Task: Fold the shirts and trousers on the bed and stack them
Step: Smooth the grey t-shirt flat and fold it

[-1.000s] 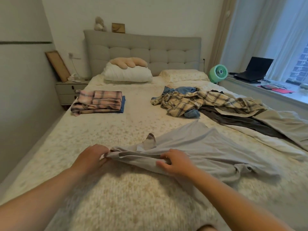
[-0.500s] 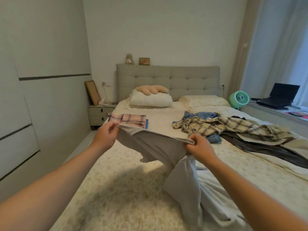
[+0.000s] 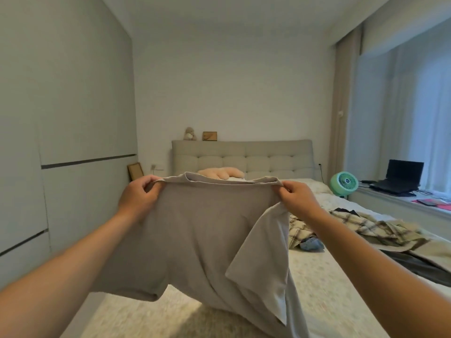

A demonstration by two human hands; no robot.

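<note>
Grey T-shirt (image 3: 195,240) aloft over bed (image 3: 317,289); left hand (image 3: 138,197), right hand (image 3: 296,197) at shoulders

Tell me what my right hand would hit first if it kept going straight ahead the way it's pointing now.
Probably nothing soon. The right hand, pinching the grey t-shirt, points toward the headboard above the bed. The way looks free until the headboard, though depth is hard to judge.
</note>
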